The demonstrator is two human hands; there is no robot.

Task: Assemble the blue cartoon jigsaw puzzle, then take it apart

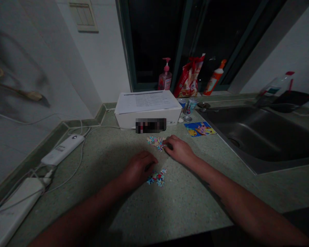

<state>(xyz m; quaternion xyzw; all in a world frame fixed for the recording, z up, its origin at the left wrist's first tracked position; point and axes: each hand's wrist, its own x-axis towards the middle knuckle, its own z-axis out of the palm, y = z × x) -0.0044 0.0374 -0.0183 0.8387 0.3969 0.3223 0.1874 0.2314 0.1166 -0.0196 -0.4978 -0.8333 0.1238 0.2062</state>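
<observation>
Two small heaps of colourful pieces, which look like tiny jigsaw pieces, lie on the speckled counter. My right hand (pixel 180 149) reaches to the right edge of the far heap (pixel 154 141), its fingers bent together at the pieces. Just above and left of the near heap (pixel 156 177) is my left hand (pixel 139 169), with curled fingers. Whatever either hand's fingertips hold is too small or hidden to make out. A blue picture card (pixel 200 129) with yellow and pink cartoon figures lies flat beyond my right hand.
Behind the heaps stands a white box (pixel 148 109) with a printed sheet on top. Small cans (pixel 191 105) stand beside it. The steel sink (pixel 270 133) is at right. White power strips (pixel 63 150) and cables run along the left. A pump bottle (pixel 165 76) stands by the window.
</observation>
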